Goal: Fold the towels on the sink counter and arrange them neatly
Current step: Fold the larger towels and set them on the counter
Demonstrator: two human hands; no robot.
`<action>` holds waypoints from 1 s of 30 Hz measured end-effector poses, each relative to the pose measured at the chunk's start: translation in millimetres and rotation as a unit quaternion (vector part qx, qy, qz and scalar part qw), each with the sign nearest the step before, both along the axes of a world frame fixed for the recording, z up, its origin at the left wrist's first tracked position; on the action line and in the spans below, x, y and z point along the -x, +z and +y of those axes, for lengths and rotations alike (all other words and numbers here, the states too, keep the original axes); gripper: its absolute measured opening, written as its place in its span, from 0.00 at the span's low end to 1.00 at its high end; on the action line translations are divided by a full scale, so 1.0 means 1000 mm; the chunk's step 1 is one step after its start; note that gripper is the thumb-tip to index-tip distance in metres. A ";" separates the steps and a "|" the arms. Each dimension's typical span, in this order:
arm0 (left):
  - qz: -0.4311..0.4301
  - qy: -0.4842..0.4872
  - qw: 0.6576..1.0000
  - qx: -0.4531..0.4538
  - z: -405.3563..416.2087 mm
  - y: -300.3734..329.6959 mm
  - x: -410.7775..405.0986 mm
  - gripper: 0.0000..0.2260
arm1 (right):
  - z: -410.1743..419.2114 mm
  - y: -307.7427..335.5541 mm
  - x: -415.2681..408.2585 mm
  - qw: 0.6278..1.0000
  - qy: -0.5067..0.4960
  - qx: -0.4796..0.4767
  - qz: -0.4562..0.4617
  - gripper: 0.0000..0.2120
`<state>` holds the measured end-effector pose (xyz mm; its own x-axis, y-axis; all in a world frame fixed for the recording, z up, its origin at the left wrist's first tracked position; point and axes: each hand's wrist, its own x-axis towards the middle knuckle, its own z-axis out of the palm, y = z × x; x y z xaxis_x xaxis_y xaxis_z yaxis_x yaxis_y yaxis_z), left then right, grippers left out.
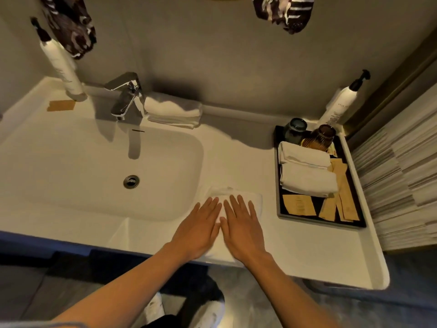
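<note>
Head view: left hand (pixel 198 229) and right hand (pixel 243 229) lie flat, fingers (pixel 214 204) straight, grasping nothing, pressing towel (pixel 253 200) on worktop (pixel 307 252).

Risk: towel's near end, under the palms, overhangs the edge; uneven pressure could drag it off.

Basin (pixel 106 166) left of fingers, tray (pixel 281 209) right. Dim bathroom.

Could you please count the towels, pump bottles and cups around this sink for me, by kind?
Towels: 4 (under the hands, beside the tap, two on the tray)
Pump bottles: 2
Cups: 2
Total: 8
</note>
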<state>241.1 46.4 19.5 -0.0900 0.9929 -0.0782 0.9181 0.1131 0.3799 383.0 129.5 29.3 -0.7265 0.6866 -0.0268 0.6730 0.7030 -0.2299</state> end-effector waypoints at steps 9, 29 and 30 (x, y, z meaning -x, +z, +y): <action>0.050 0.005 0.999 0.020 0.000 -0.022 0.002 0.27 | 0.006 -0.021 0.000 0.999 -0.003 -0.005 -0.034 0.28; -0.263 0.040 0.961 0.081 0.016 0.031 -0.027 0.16 | 0.016 0.053 -0.032 0.811 -0.431 0.373 0.131 0.29; -0.304 0.072 0.946 0.088 0.020 0.034 -0.030 0.15 | 0.015 0.057 -0.031 0.829 -0.421 0.350 0.111 0.28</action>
